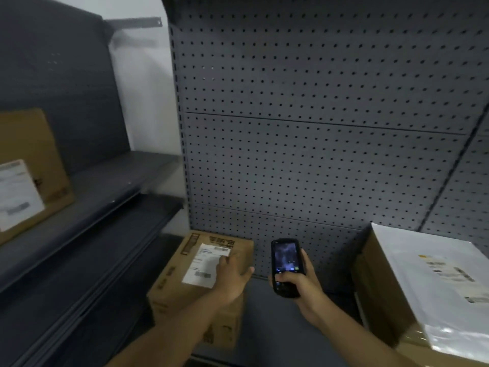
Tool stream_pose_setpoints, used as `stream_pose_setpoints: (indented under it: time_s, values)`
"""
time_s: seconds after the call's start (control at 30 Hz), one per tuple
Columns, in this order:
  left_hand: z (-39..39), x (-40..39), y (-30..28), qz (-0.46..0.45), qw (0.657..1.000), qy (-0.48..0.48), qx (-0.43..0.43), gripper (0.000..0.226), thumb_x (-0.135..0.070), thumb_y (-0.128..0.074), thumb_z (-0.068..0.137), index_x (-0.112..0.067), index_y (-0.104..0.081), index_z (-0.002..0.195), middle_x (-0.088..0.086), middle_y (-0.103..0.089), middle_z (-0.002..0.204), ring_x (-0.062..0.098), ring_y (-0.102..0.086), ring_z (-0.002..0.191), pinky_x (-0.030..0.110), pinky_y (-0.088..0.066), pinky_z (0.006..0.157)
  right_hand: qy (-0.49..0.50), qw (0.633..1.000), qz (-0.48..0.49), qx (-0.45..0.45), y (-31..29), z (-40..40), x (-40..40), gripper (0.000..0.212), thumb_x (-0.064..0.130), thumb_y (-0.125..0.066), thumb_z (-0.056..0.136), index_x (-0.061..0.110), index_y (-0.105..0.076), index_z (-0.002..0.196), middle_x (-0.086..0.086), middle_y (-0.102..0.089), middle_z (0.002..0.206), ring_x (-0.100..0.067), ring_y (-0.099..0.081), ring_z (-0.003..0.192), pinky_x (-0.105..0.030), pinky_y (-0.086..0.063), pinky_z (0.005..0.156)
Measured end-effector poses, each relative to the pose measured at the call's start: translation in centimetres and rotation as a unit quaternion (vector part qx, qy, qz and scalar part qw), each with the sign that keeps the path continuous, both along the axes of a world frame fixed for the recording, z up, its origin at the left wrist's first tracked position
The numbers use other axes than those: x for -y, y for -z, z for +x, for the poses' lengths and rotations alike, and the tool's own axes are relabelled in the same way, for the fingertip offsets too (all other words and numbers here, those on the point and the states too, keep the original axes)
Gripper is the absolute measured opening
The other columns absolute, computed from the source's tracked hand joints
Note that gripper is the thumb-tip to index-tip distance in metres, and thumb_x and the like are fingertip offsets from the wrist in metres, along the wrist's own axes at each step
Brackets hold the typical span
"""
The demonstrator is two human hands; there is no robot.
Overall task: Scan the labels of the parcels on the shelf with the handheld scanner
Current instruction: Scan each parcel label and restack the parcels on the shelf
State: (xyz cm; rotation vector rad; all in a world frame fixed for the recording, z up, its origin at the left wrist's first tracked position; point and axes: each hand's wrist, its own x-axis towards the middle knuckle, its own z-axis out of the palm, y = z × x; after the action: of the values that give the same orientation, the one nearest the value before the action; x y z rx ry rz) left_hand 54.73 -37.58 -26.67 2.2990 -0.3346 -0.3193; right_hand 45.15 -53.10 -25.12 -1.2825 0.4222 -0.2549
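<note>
A brown cardboard parcel (174,284) stands on the low shelf, its white shipping label (203,263) facing up. My left hand (234,276) lies flat on the parcel's top, fingers straight, covering the label's right edge. To the right of the parcel, my right hand (299,284) grips a black handheld scanner (284,263) with its lit screen toward me and my thumb on its lower keys. A second parcel (34,165) with a white label sits on the upper left shelf. A third parcel (381,287), topped by a white plastic-wrapped sheet with a label, stands at the right.
A grey pegboard back panel (317,128) rises behind the low shelf (275,327). Dark metal shelves (87,207) run along the left side at two heights. A white wall shows between the two shelf units.
</note>
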Motion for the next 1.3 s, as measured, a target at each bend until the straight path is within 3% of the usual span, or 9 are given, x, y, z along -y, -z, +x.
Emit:
stream_pose_setpoints:
  time_s: [0.1, 0.23, 0.33, 0.43, 0.53, 0.73, 0.87, 1.0, 1.3]
  values:
    - [2.8, -3.9, 0.9, 0.022, 1.000, 0.014, 0.013, 0.066, -0.043, -0.056, 0.092, -0.018, -0.028, 0.146, 0.010, -0.024, 0.148, 0.026, -0.027, 0.137, 0.036, -0.028, 0.114, -0.012, 1.000, 0.006, -0.022, 1.3, 2.6, -3.9, 0.067, -0.011, -0.071, 0.072, 0.032, -0.056, 0.121, -0.005, -0.069, 0.112, -0.031, -0.066, 0.102, -0.047, -0.057, 0.085]
    - [5.8, -8.6, 2.6, 0.051, 0.998, 0.046, 0.008, 0.062, -0.036, -0.062, 0.090, -0.019, -0.036, 0.143, 0.004, -0.025, 0.149, 0.021, -0.036, 0.132, 0.027, -0.035, 0.107, -0.016, 0.999, 0.034, -0.039, 2.9, 5.3, -8.2, 0.081, 0.002, -0.078, 0.056, 0.025, -0.053, 0.130, -0.012, -0.068, 0.119, -0.033, -0.066, 0.103, -0.038, -0.058, 0.071]
    - [7.3, -12.0, 4.0, 0.119, 0.988, 0.086, 0.048, 0.058, -0.046, -0.062, 0.085, -0.028, -0.043, 0.136, 0.000, -0.028, 0.146, 0.021, -0.029, 0.133, 0.036, -0.030, 0.111, -0.008, 0.997, 0.061, -0.047, 4.0, 6.7, -10.7, 0.078, -0.007, -0.075, 0.065, 0.026, -0.051, 0.133, -0.013, -0.066, 0.123, -0.034, -0.065, 0.106, -0.038, -0.056, 0.067]
    - [8.3, -14.9, 5.1, 0.147, 0.979, 0.114, 0.080, 0.080, -0.062, -0.067, 0.072, -0.035, -0.034, 0.140, -0.006, -0.019, 0.145, 0.021, -0.017, 0.137, 0.036, -0.018, 0.113, 0.001, 0.995, 0.078, -0.062, 5.3, 7.7, -12.6, 0.086, -0.008, -0.075, 0.062, 0.029, -0.050, 0.135, -0.011, -0.066, 0.124, -0.033, -0.063, 0.109, -0.040, -0.057, 0.071]
    - [9.0, -16.8, 5.8, 0.153, 0.979, 0.130, 0.039, 0.109, -0.071, -0.071, 0.059, -0.037, -0.017, 0.147, -0.006, 0.003, 0.153, 0.028, 0.002, 0.144, 0.049, -0.009, 0.118, 0.015, 0.994, 0.088, -0.069, 6.3, 8.1, -14.2, 0.098, 0.000, -0.075, 0.048, 0.027, -0.049, 0.138, -0.012, -0.066, 0.124, -0.034, -0.063, 0.109, -0.045, -0.057, 0.074]
    - [9.1, -17.8, 6.6, 0.127, 0.983, 0.120, -0.054, 0.138, -0.056, -0.087, 0.049, -0.036, 0.004, 0.151, 0.004, 0.038, 0.151, 0.032, 0.011, 0.146, 0.053, -0.019, 0.118, 0.028, 0.994, 0.083, -0.064, 7.6, 7.9, -14.8, 0.098, -0.002, -0.076, 0.052, 0.032, -0.046, 0.139, -0.008, -0.063, 0.128, -0.032, -0.061, 0.113, -0.052, -0.057, 0.086]
    - [9.5, -17.8, 6.8, 0.136, 0.981, 0.117, -0.072, 0.148, -0.045, -0.092, 0.047, -0.038, 0.015, 0.149, 0.009, 0.027, 0.155, 0.033, 0.002, 0.147, 0.051, -0.021, 0.117, 0.036, 0.996, 0.059, -0.056, 7.9, 7.5, -15.2, 0.096, -0.004, -0.077, 0.058, 0.035, -0.044, 0.139, -0.004, -0.064, 0.127, -0.028, -0.060, 0.115, -0.051, -0.054, 0.093]
    - [10.1, -17.6, 7.5, 0.151, 0.979, 0.117, -0.072, 0.154, -0.033, -0.094, 0.046, -0.040, 0.022, 0.146, 0.008, -0.011, 0.146, 0.030, -0.031, 0.133, 0.044, -0.037, 0.110, 0.015, 0.999, 0.019, -0.040, 8.0, 7.0, -15.6, 0.093, 0.003, -0.076, 0.056, 0.033, -0.046, 0.138, -0.002, -0.065, 0.128, -0.022, -0.063, 0.115, -0.046, -0.055, 0.095]
    - [8.6, -18.3, 7.9, 0.144, 0.984, 0.102, -0.037, 0.151, -0.037, -0.090, 0.053, -0.039, 0.031, 0.142, 0.004, -0.018, 0.136, 0.026, -0.032, 0.128, 0.045, -0.038, 0.108, 0.009, 0.998, 0.051, -0.040, 7.4, 5.8, -16.2, 0.090, -0.002, -0.075, 0.057, 0.043, -0.048, 0.131, -0.004, -0.065, 0.126, -0.030, -0.062, 0.116, -0.052, -0.052, 0.097]
